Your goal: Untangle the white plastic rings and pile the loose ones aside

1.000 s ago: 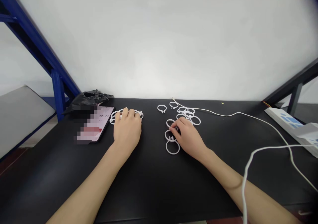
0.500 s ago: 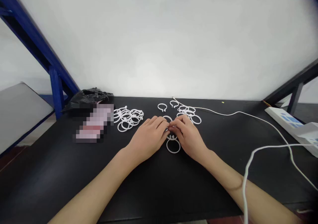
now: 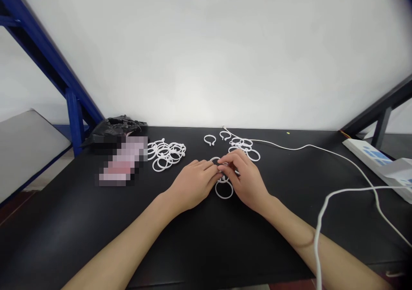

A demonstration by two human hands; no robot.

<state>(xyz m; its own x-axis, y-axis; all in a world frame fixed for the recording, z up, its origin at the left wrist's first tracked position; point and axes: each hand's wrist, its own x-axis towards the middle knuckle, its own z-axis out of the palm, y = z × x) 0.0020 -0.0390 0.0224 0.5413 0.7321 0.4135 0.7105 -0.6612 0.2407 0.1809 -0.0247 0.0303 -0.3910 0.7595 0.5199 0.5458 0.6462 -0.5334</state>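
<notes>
My left hand point(image 3: 195, 185) and my right hand point(image 3: 247, 178) meet at the middle of the black table, fingertips together. Both are closed in a pinch on a white plastic ring point(image 3: 215, 158), whose far arc shows above the fingers; its ends are mostly hidden. Just below the fingertips, a closed white ring point(image 3: 224, 198) lies on the table, with knobbed ends of another white ring partly covered above it. Beyond my right hand is a loose cluster of white rings point(image 3: 246, 142). Two rings with gaps, a left one point(image 3: 210, 135) and a right one point(image 3: 225, 131), lie farther back.
A bigger pile of white rings point(image 3: 165, 153) lies left of my hands, beside a blurred pink item point(image 3: 127, 152) and a black plastic bag point(image 3: 117, 127). A white cable point(image 3: 283, 145) crosses to the right, passing over my right forearm. A white power strip point(image 3: 370, 157) sits at the right.
My right hand's fingers have shifted and opened slightly around the ring at the left fingertips. The ring's visible arc sits a little nearer to me. The piles are unchanged.
</notes>
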